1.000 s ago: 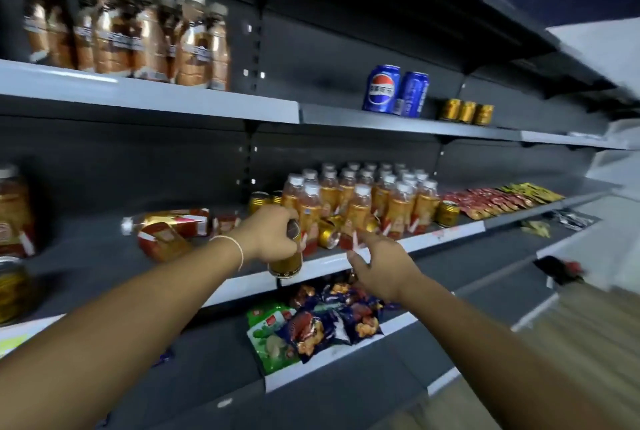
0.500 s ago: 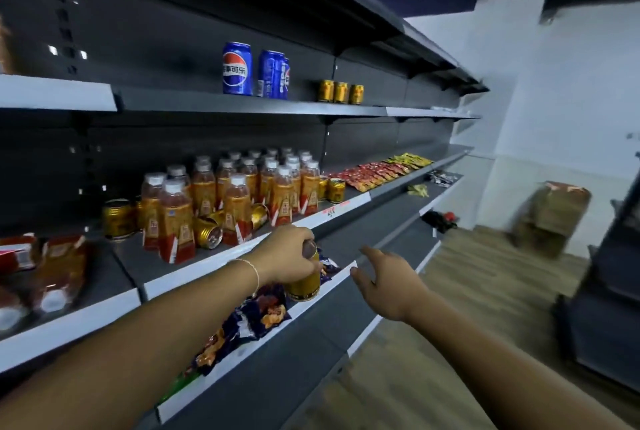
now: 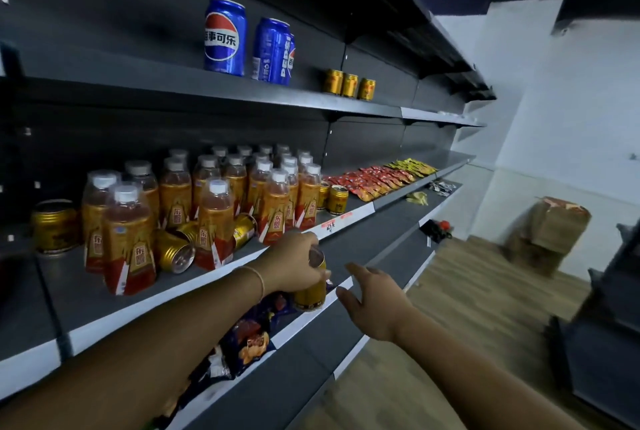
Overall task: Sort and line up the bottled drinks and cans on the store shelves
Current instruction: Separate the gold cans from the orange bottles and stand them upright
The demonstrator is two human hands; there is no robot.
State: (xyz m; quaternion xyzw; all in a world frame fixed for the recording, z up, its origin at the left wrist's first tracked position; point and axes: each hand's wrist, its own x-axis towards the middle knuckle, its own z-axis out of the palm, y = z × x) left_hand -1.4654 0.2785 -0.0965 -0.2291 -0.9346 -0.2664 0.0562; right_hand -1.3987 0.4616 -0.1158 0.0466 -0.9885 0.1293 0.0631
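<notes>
My left hand (image 3: 294, 265) grips a small gold can (image 3: 311, 291) by its top, held in front of the middle shelf's edge (image 3: 356, 213). My right hand (image 3: 372, 299) hovers empty with fingers spread just right of the can. Several orange drink bottles (image 3: 214, 218) stand clustered on the middle shelf. Between them lie tipped gold cans (image 3: 173, 251). An upright gold can (image 3: 53, 225) stands at the left, and two more (image 3: 337, 199) stand right of the bottles. On the upper shelf stand two blue Pepsi cans (image 3: 225, 38) and three gold cans (image 3: 349, 84).
Red and yellow snack packets (image 3: 377, 178) lie in rows on the middle shelf further right. Snack bags (image 3: 249, 336) sit on the lower shelf under my left arm. Cardboard boxes (image 3: 550, 232) stand on the wooden floor by the far wall. A dark rack (image 3: 609, 308) is at right.
My view has swung right along the shelves, so the brown bottles at the left dropped out of sight. Both hands moved right with it; the left still holds the gold can.
</notes>
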